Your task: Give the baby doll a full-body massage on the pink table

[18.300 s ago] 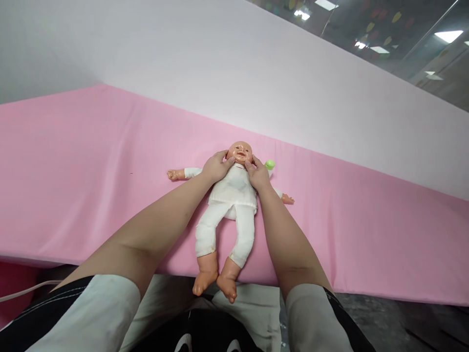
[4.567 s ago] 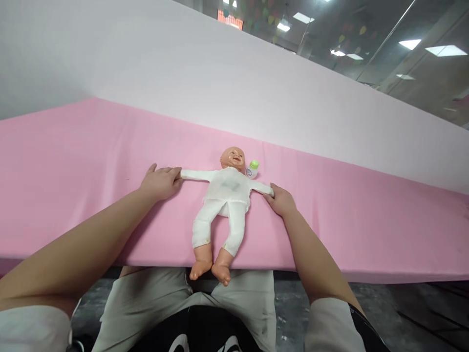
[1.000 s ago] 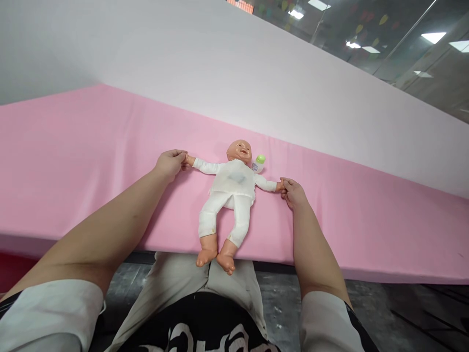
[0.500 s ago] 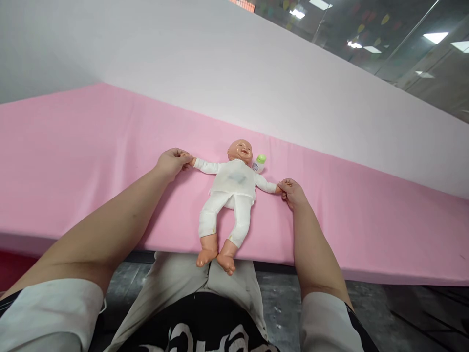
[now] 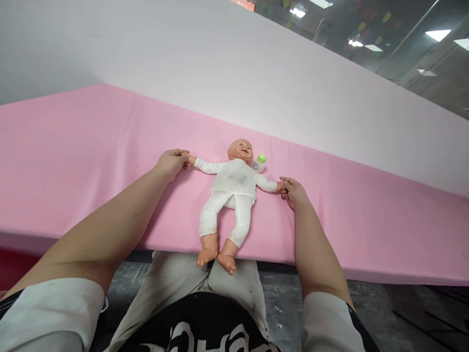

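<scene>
Lying face-up between the hands in the head view, doll [image 5: 234, 188] ran legs-near, head-far. Left hand [image 5: 170, 163] pinched one doll wrist, right hand [image 5: 293, 192] the other, arms stretched crosswise. Bottle [image 5: 260, 163] stood just beyond the right hand.

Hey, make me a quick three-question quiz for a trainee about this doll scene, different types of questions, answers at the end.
1. True or false: the doll lies face up on the pink mat.
2. Multiple choice: the left hand grips which part of the doll? A) a foot B) the head C) the doll's hand
3. Short answer: what stands beside the doll's head, and what colour is its cap?

Key
1. True; its feet stick out past the mat's near edge.
2. C; the right hand pinches the doll's other hand, so both doll arms are spread wide.
3. A small bottle with a green cap.
</scene>
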The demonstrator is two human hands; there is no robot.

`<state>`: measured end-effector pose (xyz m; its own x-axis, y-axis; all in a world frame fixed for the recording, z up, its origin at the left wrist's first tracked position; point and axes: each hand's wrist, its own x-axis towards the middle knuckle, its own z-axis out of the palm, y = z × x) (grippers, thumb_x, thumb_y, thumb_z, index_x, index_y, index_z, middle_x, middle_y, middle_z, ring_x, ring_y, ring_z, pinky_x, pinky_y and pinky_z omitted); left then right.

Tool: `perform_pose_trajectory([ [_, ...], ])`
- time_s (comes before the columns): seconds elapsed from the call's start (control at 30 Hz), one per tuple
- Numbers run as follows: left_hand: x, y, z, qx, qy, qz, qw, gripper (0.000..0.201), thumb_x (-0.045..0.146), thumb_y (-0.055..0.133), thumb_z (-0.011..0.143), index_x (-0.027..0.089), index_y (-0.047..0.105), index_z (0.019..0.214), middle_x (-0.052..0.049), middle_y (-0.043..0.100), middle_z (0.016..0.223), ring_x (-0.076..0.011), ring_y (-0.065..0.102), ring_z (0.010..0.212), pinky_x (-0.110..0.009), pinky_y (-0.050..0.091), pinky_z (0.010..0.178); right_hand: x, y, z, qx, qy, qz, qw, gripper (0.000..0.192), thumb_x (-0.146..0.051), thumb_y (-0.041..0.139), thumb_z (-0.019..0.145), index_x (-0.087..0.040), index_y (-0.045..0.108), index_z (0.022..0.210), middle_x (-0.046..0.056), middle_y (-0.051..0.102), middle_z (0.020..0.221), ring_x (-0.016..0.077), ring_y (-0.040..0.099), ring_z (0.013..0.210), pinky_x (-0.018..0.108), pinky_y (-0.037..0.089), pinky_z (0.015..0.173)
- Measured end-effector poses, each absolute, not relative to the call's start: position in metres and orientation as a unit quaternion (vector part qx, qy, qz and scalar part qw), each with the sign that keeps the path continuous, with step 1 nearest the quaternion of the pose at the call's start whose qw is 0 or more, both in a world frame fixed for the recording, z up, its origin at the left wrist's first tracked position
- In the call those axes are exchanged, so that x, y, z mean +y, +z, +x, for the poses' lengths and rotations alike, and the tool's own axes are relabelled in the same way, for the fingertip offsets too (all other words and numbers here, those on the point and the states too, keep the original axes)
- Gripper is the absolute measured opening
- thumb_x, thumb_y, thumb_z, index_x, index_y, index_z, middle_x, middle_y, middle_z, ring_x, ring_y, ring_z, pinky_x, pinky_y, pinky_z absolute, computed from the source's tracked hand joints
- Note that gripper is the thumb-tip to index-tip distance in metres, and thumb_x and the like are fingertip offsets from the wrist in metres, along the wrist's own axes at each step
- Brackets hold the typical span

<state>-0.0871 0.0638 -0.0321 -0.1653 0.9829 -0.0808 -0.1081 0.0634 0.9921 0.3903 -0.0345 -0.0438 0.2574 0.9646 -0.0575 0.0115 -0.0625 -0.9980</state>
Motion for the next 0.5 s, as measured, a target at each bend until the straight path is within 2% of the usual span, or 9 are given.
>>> perform_pose_trajectory([
  [0.13, 0.0635, -0.0340, -0.0891, 0.522, 0.545, 0.423, 0.501, 0.032, 0.008, 0.079, 0.073, 0.014, 0.071, 0.103, -0.003, 0.069, 0.073, -0.0144, 0.062, 0.055, -0.028, 0.053, 0.060, -0.0368, -0.0413, 0.3918, -0.420, 0.471, -0.554, 0.542, 0.045, -0.029, 0.087, 0.071, -0.023, 0.072, 0.112, 0.003, 0.074, 0.092, 0.0096, 0.056, 0.059, 0.023, 0.049, 0.051],
  [0.23, 0.0631, -0.0355, -0.0902, 0.520, 0.543, 0.437, 0.493, 0.037, 0.006, 0.080, 0.069, 0.013, 0.071, 0.104, -0.002, 0.069, 0.074, -0.0138, 0.063, 0.056, -0.027, 0.052, 0.061, -0.0389, -0.0394, 0.3915, -0.426, 0.494, -0.536, 0.536, 0.049, -0.027, 0.089, 0.069, -0.024, 0.072, 0.114, 0.005, 0.076, 0.106, 0.0098, 0.057, 0.063, 0.024, 0.050, 0.052],
  [0.33, 0.0618, -0.0345, -0.0899, 0.517, 0.544, 0.442, 0.491, 0.033, 0.008, 0.081, 0.069, 0.014, 0.070, 0.099, -0.001, 0.068, 0.072, -0.0131, 0.061, 0.055, -0.027, 0.051, 0.059, -0.0404, -0.0376, 0.3891, -0.438, 0.489, -0.535, 0.532, 0.052, -0.030, 0.093, 0.065, -0.023, 0.071, 0.112, 0.003, 0.074, 0.097, 0.0094, 0.056, 0.060, 0.023, 0.046, 0.049],
  [0.5, 0.0585, -0.0284, -0.0874, 0.528, 0.543, 0.435, 0.487, 0.019, 0.015, 0.081, 0.075, 0.016, 0.069, 0.090, -0.002, 0.065, 0.067, -0.0131, 0.059, 0.054, -0.027, 0.051, 0.056, -0.0403, -0.0360, 0.3851, -0.450, 0.455, -0.563, 0.523, 0.043, -0.038, 0.096, 0.063, -0.021, 0.068, 0.091, -0.004, 0.061, 0.065, 0.0083, 0.046, 0.047, 0.022, 0.036, 0.040],
])
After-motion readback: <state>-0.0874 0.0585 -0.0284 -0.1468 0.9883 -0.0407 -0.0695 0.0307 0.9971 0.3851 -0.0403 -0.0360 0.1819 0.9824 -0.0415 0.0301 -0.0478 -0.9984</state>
